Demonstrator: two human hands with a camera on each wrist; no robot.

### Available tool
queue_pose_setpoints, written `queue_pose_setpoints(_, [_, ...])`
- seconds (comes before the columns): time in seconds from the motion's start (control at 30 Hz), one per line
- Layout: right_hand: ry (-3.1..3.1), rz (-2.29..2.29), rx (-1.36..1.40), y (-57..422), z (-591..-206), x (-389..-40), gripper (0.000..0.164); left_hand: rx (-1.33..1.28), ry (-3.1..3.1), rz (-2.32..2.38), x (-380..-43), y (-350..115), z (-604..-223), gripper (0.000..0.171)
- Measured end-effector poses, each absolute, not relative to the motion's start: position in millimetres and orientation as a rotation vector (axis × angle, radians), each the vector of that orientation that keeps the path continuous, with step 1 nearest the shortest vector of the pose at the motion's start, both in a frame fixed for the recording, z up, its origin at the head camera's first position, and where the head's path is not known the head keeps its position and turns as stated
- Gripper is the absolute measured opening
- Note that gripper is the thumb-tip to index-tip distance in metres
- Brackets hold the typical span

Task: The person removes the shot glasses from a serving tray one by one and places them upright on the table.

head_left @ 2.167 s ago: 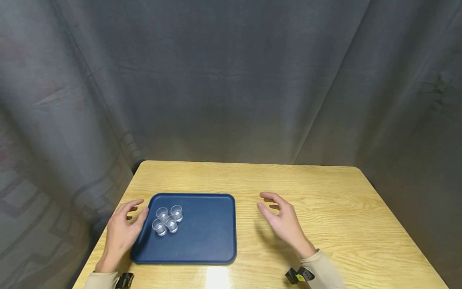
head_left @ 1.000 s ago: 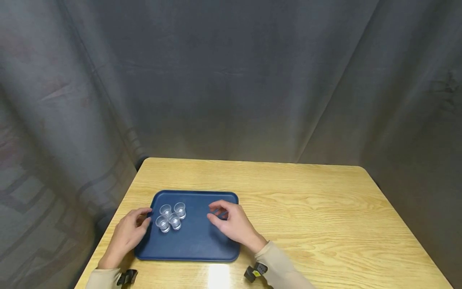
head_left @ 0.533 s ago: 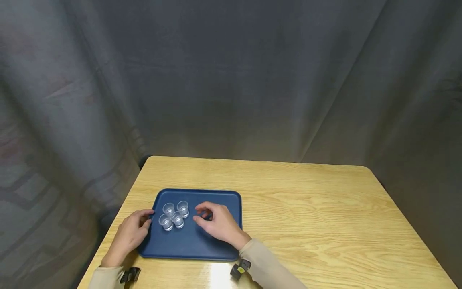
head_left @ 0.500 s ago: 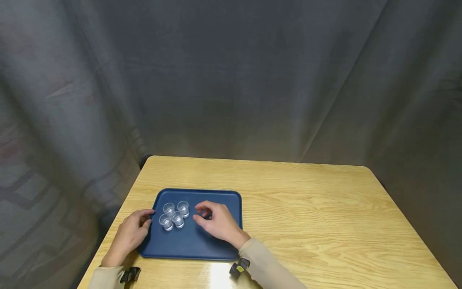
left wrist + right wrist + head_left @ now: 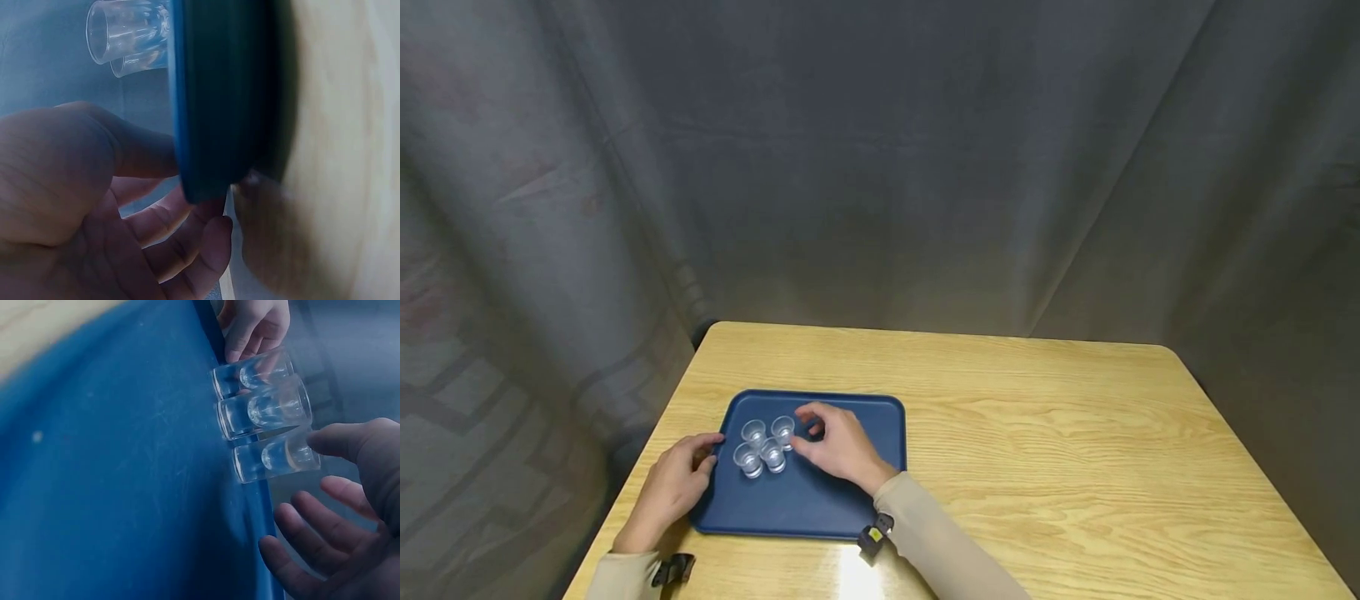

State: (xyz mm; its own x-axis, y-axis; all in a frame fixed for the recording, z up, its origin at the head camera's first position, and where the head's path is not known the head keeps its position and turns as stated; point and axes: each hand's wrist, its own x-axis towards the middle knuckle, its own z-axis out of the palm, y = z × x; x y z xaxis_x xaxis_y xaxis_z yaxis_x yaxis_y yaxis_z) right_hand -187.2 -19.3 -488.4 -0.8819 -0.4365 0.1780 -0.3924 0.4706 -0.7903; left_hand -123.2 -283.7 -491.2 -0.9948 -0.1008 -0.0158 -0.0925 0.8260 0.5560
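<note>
Several small clear shot glasses [image 5: 773, 455] stand upright in a tight cluster on the left half of a blue tray [image 5: 805, 508]. My left hand [image 5: 673, 479] holds the tray's left edge; in the left wrist view the thumb [image 5: 147, 153] lies at the rim and the curled fingers reach down its outer side. Over the tray, my right hand [image 5: 838, 442] has its thumb and fingers spread apart beside the far right shot glass [image 5: 783, 430]. In the right wrist view the thumb tip [image 5: 325, 439] meets or overlaps that glass's mouth; contact cannot be told. Nothing is gripped between them.
The tray lies on the left part of a wooden table [image 5: 1037, 450], whose surface stretches away to the right. Grey curtains [image 5: 880, 167] hang behind and on both sides. A bright light reflection lies on the table before the tray.
My right hand has come left from the bare table, across the tray, to the shot glasses. My left hand has moved in onto the tray's left edge. The shot glasses keep their arrangement.
</note>
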Motion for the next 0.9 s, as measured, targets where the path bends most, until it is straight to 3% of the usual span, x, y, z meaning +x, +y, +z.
queue_pose_setpoints(0.9, [2.607, -1.359, -0.832, -29, -496, -199, 0.038, 0.134, -2.983, -0.884, -124, -283, -492, 0.039])
